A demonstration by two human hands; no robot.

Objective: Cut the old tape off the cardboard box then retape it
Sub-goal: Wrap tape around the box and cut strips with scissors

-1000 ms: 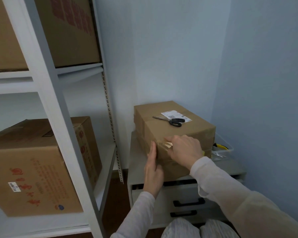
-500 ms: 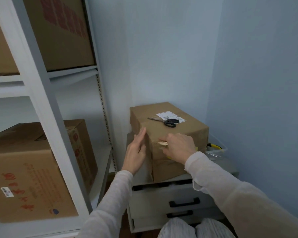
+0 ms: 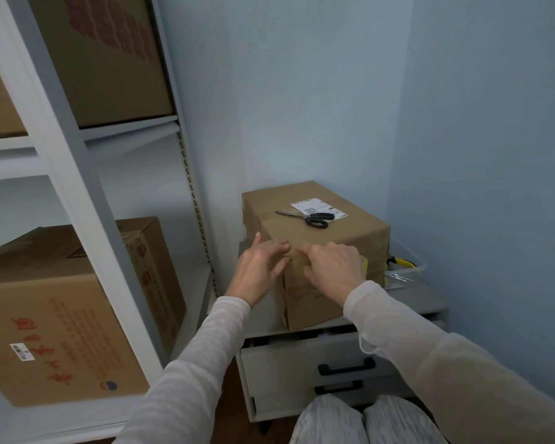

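The cardboard box (image 3: pixel 343 238) sits on the grey tabletop (image 3: pixel 423 302) of a low drawer unit (image 3: pixel 285 363), pushed into the corner of the room. Both of the person's hands are at its near upper edge. The left hand (image 3: pixel 258 270) lies at the near corner, at about 9 o'clock from the other. Its grip is loose and open, with the fingers fairly straight and the tips touching the cardboard. The right hand (image 3: pixel 334 265) has its fingers curled down against the front face just under the edge. From here I cannot tell whether that grip has anything pinched in it. A pale yellow sliver (image 3: pixel 364 261) shows at its 3 o'clock side.

At 12 o'clock from the hands, black-handled scissors (image 3: pixel 314 218) lie flat on the box top, touching a white label (image 3: pixel 318 207). A clear plastic tub (image 3: pixel 410 270) stands just beside the box at 3 o'clock. At 9 o'clock a white shelf unit (image 3: pixel 77 219) carries bigger printed cartons (image 3: pixel 45 315).
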